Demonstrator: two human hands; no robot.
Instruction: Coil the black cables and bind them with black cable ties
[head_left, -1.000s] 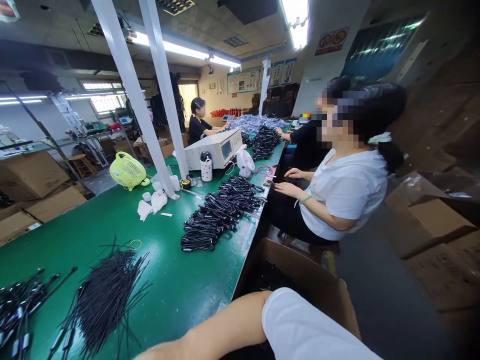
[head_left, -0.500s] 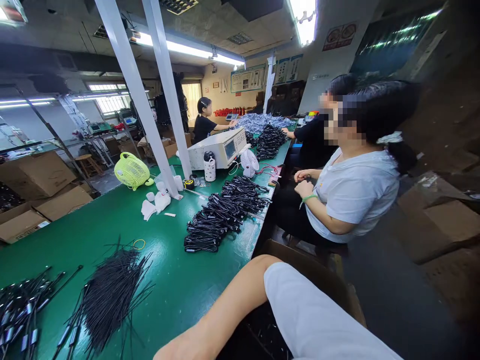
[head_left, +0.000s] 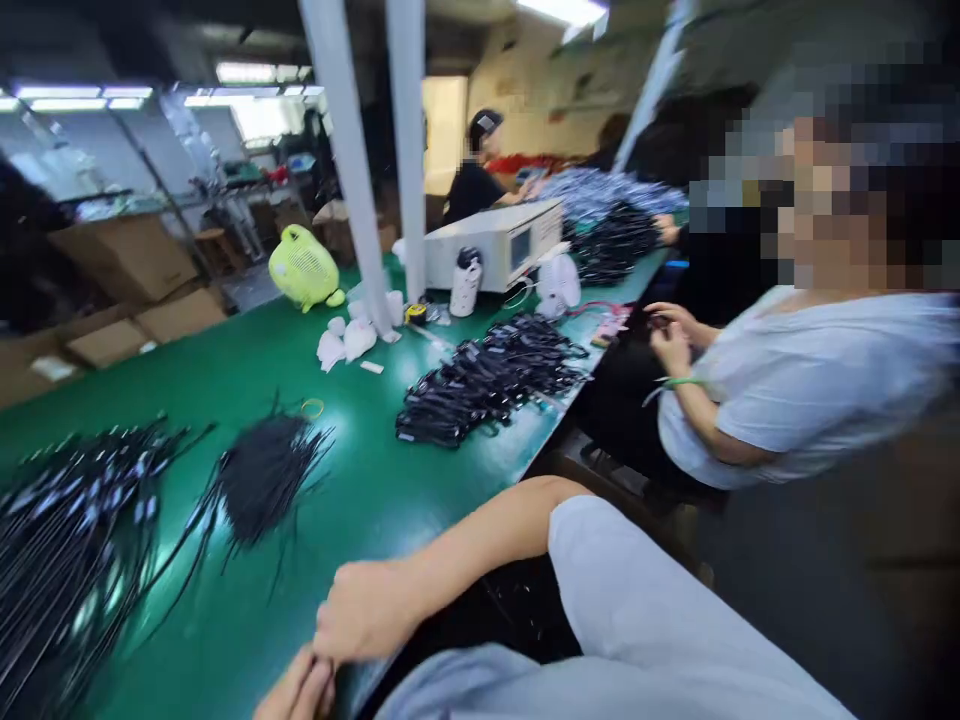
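Note:
My right hand (head_left: 367, 608) is closed in a fist over the front edge of the green table. Just below it, at the bottom of the view, my left hand (head_left: 300, 688) shows only its bent fingers, pressed together and touching the right hand. Whatever lies between them is hidden. Nearest to both hands, on the left, are a pile of thin black strands like cable ties (head_left: 266, 475) and a spread of loose black cables (head_left: 82, 530) with shiny cylinders on them. Farther back lies a row of bundled black cables (head_left: 487, 375).
On the green table (head_left: 420, 510) stand a light-green fan (head_left: 304, 268), a boxy instrument (head_left: 487, 240), a white bottle (head_left: 466, 283), a small white fan (head_left: 559, 283) and a tape measure (head_left: 416, 314). White posts (head_left: 349, 170) rise from it. A co-worker (head_left: 795, 370) sits at the right.
The view has swung so the table things sit farther right, and blurred. Both my hands have come into view, meeting at the bottom; before, only my right forearm and wrist showed.

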